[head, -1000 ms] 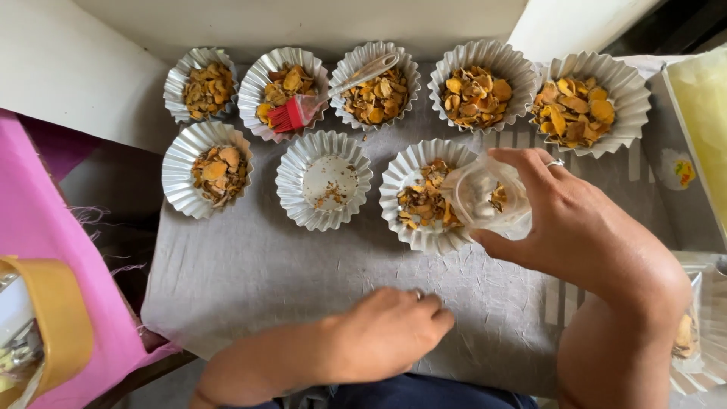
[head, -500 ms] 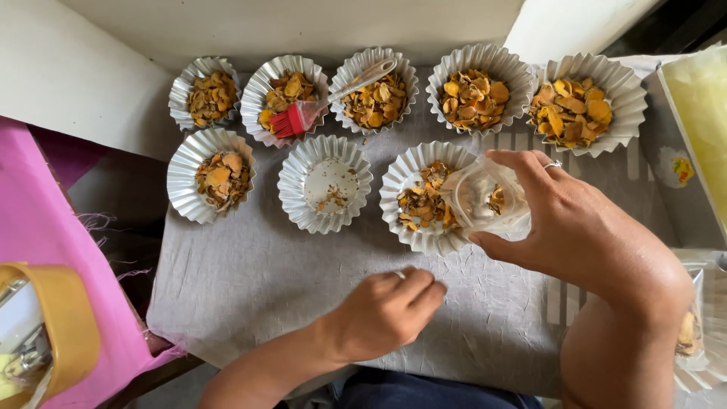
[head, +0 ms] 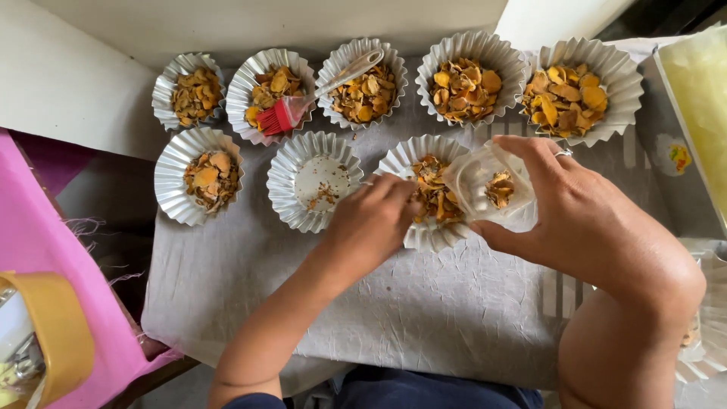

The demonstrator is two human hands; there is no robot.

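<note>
My right hand grips a small clear plastic cup, tilted on its side over a fluted foil cup half full of dried orange-yellow slices. A few slices lie inside the plastic cup. My left hand reaches over the near left rim of that same foil cup, its fingers bent down at the slices. To the left stands a nearly bare foil cup with only crumbs in it.
Several more foil cups of dried slices stand in two rows on the grey cloth. A red silicone brush with a clear handle lies across two back cups. A pink cloth lies at left, a yellow tray at right.
My left hand has risen from the near cloth up to the foil cup under the plastic cup. My right hand keeps the plastic cup tilted in the same place.
</note>
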